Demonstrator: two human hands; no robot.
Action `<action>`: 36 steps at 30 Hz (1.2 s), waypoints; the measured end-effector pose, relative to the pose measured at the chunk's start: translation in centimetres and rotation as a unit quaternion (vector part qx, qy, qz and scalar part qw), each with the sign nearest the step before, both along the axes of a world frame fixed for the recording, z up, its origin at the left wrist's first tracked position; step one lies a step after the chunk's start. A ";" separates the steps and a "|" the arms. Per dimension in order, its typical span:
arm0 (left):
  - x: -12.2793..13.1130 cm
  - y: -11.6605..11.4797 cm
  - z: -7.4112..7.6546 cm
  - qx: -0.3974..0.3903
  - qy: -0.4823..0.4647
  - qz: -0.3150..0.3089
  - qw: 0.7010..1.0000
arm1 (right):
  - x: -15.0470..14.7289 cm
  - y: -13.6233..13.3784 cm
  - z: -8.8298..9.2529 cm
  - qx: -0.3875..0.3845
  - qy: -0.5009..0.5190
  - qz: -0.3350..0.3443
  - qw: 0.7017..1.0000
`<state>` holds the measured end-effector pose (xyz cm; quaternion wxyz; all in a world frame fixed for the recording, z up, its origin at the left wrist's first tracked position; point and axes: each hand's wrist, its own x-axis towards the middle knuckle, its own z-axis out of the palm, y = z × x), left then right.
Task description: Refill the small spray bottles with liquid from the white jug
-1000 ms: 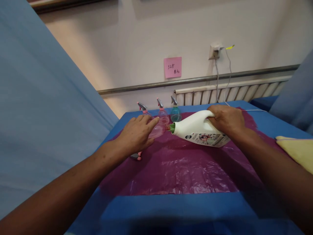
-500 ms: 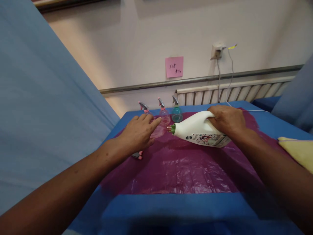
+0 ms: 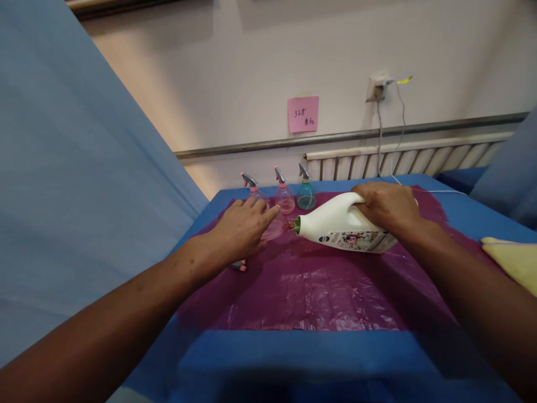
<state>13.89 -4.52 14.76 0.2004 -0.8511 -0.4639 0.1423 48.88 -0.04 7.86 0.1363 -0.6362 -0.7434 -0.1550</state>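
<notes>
My right hand (image 3: 386, 204) grips the handle of a white detergent jug (image 3: 335, 226), which is tipped on its side with its green neck (image 3: 296, 225) pointing left. My left hand (image 3: 243, 229) is closed over a small clear pink bottle (image 3: 277, 228) that has no spray head on it. The bottle's mouth meets the jug's neck. A loose grey and pink spray head (image 3: 239, 266) lies on the purple plastic sheet (image 3: 310, 291) just below my left hand.
Three spray bottles stand in a row at the back: two pink (image 3: 251, 187) (image 3: 284, 197) and one teal (image 3: 306, 193). The blue table cover (image 3: 293, 358) shows around the sheet. A yellow cloth (image 3: 512, 260) lies at the right, a blue curtain (image 3: 62, 196) hangs left.
Both hands stay almost where they were. The jug's neck has dipped slightly toward the clear bottle, and the view has drifted a little.
</notes>
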 end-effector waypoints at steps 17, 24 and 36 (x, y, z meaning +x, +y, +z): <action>0.6 0.1 0.5 0.003 0.014 -0.008 1.000 | 0.3 1.1 0.3 -0.009 0.019 0.032 0.999; 0.8 0.4 0.7 0.010 0.021 -0.015 1.000 | 0.4 1.2 0.4 -0.016 0.019 0.037 0.999; 1.6 0.4 1.8 -0.006 0.027 -0.010 1.000 | 0.5 1.3 0.8 -0.034 0.028 0.041 0.998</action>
